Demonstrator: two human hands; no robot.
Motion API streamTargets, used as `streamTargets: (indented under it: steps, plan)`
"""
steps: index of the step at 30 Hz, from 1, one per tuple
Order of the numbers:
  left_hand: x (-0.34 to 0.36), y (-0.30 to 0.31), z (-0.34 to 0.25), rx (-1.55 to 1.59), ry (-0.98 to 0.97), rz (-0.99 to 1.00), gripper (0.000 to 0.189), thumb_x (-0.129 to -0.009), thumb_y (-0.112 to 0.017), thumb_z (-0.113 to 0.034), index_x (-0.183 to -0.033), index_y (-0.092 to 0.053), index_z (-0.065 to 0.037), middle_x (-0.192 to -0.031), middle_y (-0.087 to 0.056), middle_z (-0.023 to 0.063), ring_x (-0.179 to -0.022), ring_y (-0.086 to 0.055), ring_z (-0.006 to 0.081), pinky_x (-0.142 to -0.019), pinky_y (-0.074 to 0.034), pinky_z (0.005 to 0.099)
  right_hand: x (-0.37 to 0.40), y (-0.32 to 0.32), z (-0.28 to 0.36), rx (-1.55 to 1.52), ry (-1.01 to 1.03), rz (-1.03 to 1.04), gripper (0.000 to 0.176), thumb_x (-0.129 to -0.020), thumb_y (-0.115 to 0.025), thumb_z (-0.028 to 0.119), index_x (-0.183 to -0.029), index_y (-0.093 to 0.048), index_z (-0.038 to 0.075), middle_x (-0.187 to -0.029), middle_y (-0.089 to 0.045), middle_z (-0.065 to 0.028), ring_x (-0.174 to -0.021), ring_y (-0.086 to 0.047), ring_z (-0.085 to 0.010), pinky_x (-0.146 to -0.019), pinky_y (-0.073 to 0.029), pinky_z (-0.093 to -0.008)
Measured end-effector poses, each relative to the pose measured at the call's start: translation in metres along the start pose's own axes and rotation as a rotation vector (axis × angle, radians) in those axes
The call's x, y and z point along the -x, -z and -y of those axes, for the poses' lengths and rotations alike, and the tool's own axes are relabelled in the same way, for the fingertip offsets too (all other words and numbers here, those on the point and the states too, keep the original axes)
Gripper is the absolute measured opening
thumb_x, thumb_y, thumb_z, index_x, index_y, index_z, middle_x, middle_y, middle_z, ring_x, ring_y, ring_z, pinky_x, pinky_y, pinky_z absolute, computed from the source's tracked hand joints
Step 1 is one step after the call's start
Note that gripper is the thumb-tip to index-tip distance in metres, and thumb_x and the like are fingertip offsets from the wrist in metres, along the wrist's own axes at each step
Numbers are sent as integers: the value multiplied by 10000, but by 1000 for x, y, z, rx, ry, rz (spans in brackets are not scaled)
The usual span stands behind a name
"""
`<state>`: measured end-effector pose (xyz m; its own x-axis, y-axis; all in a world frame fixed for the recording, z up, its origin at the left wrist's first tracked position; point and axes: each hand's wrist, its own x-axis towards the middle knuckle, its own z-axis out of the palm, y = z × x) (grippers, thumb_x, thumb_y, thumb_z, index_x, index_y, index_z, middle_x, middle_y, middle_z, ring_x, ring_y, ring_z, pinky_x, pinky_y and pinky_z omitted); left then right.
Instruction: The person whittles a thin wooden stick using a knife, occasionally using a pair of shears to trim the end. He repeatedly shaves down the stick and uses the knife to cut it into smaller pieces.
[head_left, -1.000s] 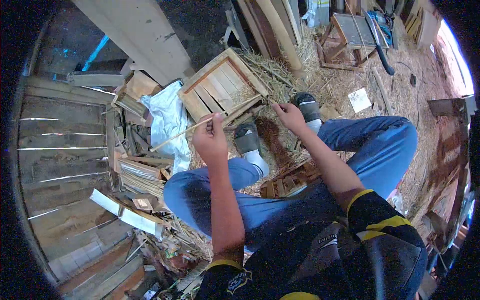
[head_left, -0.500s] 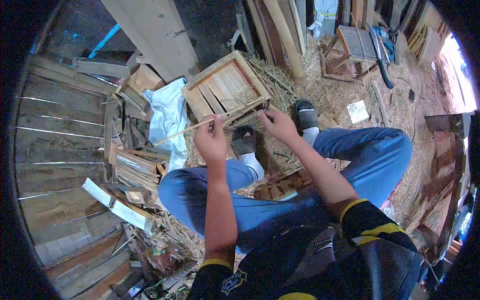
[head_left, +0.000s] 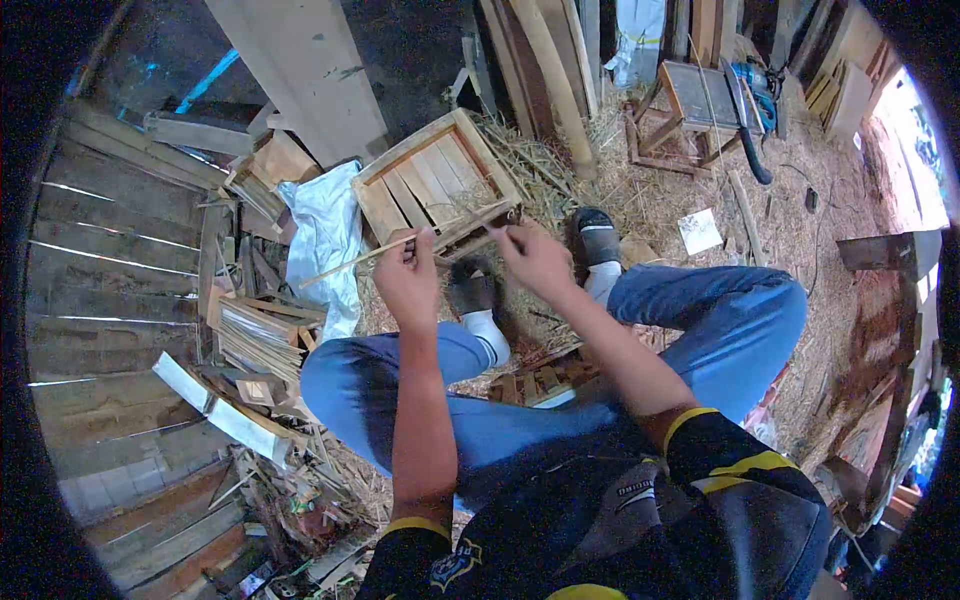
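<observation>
My left hand (head_left: 408, 285) is closed around a thin, pale wooden strip (head_left: 345, 268), whose free end points to the lower left. To its right, my right hand (head_left: 537, 260) is closed in a pinch, fingertips toward the left hand. What sits in that pinch is too small to make out. Just beyond both hands stands a small wooden stool or box (head_left: 435, 180) with a framed, slatted top. Bits of straw-like shavings lie on its near right corner.
A white sack (head_left: 325, 235) and a stack of thin slats (head_left: 255, 340) lie on the left. Shavings cover the floor. At the upper right, a long knife (head_left: 745, 125) with a dark handle rests on a low stool (head_left: 690, 95), near a blue power tool (head_left: 765, 90).
The whole view has shifted slightly, so most things sit a little further left. Both hands keep nearly the same pose, and the left still grips the wooden strip.
</observation>
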<state>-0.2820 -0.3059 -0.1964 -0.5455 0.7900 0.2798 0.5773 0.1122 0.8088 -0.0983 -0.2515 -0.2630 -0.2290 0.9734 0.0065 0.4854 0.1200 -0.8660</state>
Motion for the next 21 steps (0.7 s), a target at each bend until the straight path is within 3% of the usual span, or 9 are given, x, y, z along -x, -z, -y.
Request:
streamTargets:
  steps: [4, 11, 14, 21]
  plan:
    - [2, -1, -12, -54, -60, -13, 218, -964, -712, -215, -888, -676, -14, -705, -646, 108, -619, -593, 188, -615, -479, 331, 15, 0, 40, -13, 75, 81, 438, -1017, -579, 438, -932, -692, 23, -699, -612, -231, -615, -605, -413, -598, -471, -486]
    - [7, -4, -11, -44, -34, -38, 209, -969, -701, -190, -877, -664, -6, -716, -658, 126, -644, -619, 217, -638, -490, 344, 12, -7, 21, 13, 104, 57, 415, -1001, -580, 452, -914, -700, 65, -727, -649, -229, -687, -656, -432, -631, -508, -507]
    - [6, -5, 0, -9, -18, -44, 207, -969, -699, -184, -876, -664, -2, -725, -666, 134, -652, -631, 225, -645, -493, 345, 6, -4, 15, 97, -40, 124, 447, -996, -556, 486, -896, -716, 81, -777, -692, -223, -740, -678, -451, -679, -549, -540]
    - [5, -6, 2, -49, -77, -68, 210, -972, -698, -181, -871, -673, 1, -718, -649, 122, -628, -592, 218, -643, -483, 353, 2, -8, -4, 176, 6, 118, 449, -999, -537, 506, -918, -701, 95, -753, -690, -219, -727, -681, -444, -679, -552, -545]
